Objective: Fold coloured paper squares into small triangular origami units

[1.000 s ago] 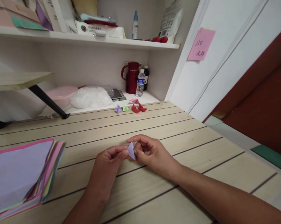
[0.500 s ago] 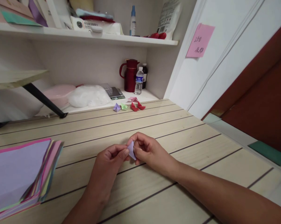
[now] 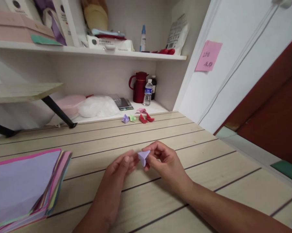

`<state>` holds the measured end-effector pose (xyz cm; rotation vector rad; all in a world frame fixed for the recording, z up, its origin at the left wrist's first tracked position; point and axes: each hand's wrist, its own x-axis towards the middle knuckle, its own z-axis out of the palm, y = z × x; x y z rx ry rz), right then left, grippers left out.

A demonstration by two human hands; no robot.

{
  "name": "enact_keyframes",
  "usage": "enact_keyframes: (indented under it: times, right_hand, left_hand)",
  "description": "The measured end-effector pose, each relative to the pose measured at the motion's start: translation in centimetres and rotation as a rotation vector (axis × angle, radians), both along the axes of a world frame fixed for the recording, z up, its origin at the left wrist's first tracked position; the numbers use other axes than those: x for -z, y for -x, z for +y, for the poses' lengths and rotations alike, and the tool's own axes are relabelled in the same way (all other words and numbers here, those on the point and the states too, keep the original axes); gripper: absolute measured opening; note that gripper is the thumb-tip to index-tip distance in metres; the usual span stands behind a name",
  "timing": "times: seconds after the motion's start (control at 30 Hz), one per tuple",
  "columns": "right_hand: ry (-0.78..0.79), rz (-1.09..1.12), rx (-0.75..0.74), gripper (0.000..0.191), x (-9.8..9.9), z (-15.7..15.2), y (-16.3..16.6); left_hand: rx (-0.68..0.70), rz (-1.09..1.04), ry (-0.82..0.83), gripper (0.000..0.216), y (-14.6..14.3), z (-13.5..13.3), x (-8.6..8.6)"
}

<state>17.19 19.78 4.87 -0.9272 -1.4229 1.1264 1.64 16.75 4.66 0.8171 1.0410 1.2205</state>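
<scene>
A small folded piece of lilac paper (image 3: 143,157), pointed and roughly triangular, is pinched between the thumb and fingers of my right hand (image 3: 166,165) above the wooden table (image 3: 192,207). Just left of it, my left hand (image 3: 121,166) is open, fingers loosely together and slightly blurred, holding nothing. Whether its fingertips still brush the paper's edge I cannot tell. Several small folded paper pieces sit at the table's far side: a lilac one (image 3: 125,119), a green one (image 3: 132,118), a pink one (image 3: 141,111) and two red ones (image 3: 146,118).
On the left lies a stack of coloured paper sheets (image 3: 22,184), lilac on top. A raised wooden stand (image 3: 27,92) with black legs is behind it. Beyond the table, the shelf holds a red jug (image 3: 139,87), a water bottle (image 3: 148,93) and a white plastic bag (image 3: 98,106).
My left hand has let go of the folded lilac paper and opened. My right hand keeps hold of it, its face now turned more toward me. The camera view has shifted.
</scene>
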Motion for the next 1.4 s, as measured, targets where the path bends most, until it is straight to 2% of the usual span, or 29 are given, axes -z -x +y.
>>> enact_keyframes:
  times: [0.13,0.2,0.27,0.33,0.47,0.6,0.8,0.97,1.13,1.27,1.4]
  right_hand:
    - [-0.113,-0.148,0.063,0.011,0.0,0.0,-0.3]
    - [-0.212,-0.254,0.101,0.014,0.0,-0.2,-0.4]
    - [-0.327,-0.334,0.112,0.018,0.1,-0.3,-0.4]
    - [-0.428,-0.361,0.1,0.021,0.1,-0.3,-0.5]
    - [-0.55,-0.381,0.105,0.025,0.2,-0.1,-0.7]
    - [-0.655,-0.469,0.137,0.031,0.3,-0.1,-0.9]
    - [-0.825,-0.567,0.154,0.028,-0.1,-1.2,-0.6]
    - [-0.857,-0.564,0.142,0.027,-0.5,-1.4,-0.4]
    - [-0.818,-0.549,0.146,0.028,0.1,-0.8,-0.4]
    - [-0.801,-0.542,0.123,0.021,0.3,-0.7,-0.4]
    - [-0.799,-0.561,0.154,0.019,0.2,-0.8,-0.5]
  left_hand:
    - [0.254,-0.118,-0.018,0.041,-1.2,-0.2,1.1]
    - [0.31,-0.183,-0.07,0.039,-1.9,-0.3,1.5]
    - [0.291,-0.227,-0.103,0.038,-2.2,-0.2,1.9]
    - [0.21,-0.236,-0.088,0.039,-2.1,-0.1,2.2]
    - [0.117,-0.199,-0.06,0.034,-1.5,0.2,2.9]
    - [0.138,-0.116,-0.137,0.032,-1.6,0.2,2.8]
    - [0.226,-0.062,-0.265,0.035,-1.4,-0.1,1.1]
    - [0.158,-0.061,-0.23,0.032,-1.3,-0.2,1.1]
    - [0.112,-0.096,-0.167,0.032,-1.5,-0.1,1.4]
    - [0.114,-0.054,-0.161,0.034,-1.4,-0.1,1.6]
    - [0.129,-0.125,-0.176,0.035,-1.7,0.0,2.0]
